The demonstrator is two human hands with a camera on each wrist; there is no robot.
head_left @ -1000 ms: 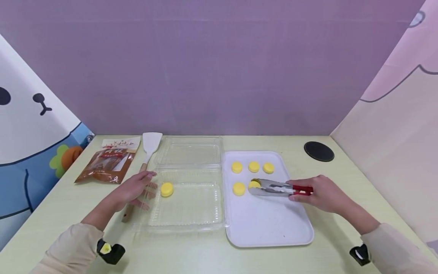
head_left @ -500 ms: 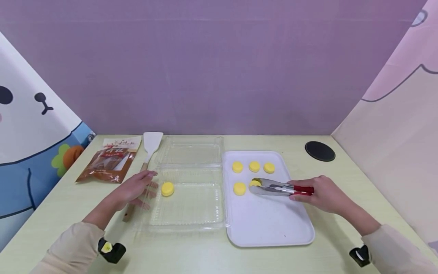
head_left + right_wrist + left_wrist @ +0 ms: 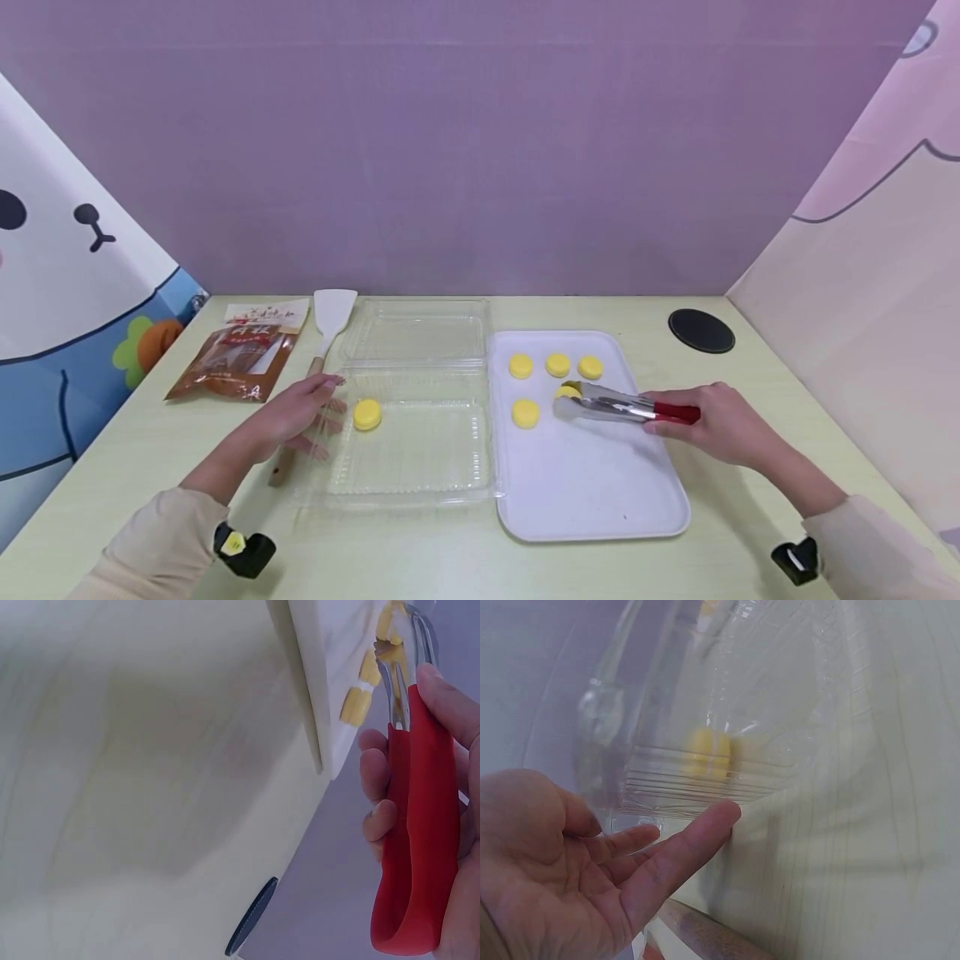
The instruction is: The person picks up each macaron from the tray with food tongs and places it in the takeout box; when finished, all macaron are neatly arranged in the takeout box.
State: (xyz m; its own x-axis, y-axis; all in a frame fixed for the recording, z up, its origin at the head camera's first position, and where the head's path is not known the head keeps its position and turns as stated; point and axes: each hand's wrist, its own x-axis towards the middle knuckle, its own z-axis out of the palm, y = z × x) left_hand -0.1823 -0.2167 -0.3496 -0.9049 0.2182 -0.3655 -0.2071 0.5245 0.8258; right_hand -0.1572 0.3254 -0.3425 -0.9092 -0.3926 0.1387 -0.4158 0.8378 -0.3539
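Note:
My right hand (image 3: 716,421) grips metal tongs (image 3: 611,404) by their red handles. Between the tong tips is a yellow macaron (image 3: 567,391), over the white tray (image 3: 585,483). Several more macarons (image 3: 557,364) lie on the tray's back half in two rows. My left hand (image 3: 292,417) is at the left wall of an open clear plastic box (image 3: 420,450), fingers loosely extended along it, as the left wrist view shows. Inside that box, near the left wall, sits one macaron (image 3: 367,414).
A white spatula (image 3: 332,312) with a wooden handle lies left of the box, its handle partly behind my left hand. Beyond it is a brown food packet (image 3: 243,354). The box's lid (image 3: 416,329) lies folded back. A black disc (image 3: 701,331) is at the right rear.
The tongs have shifted slightly right and away from me, and the macaron between their tips has moved with them out of its row. My left hand stays in place.

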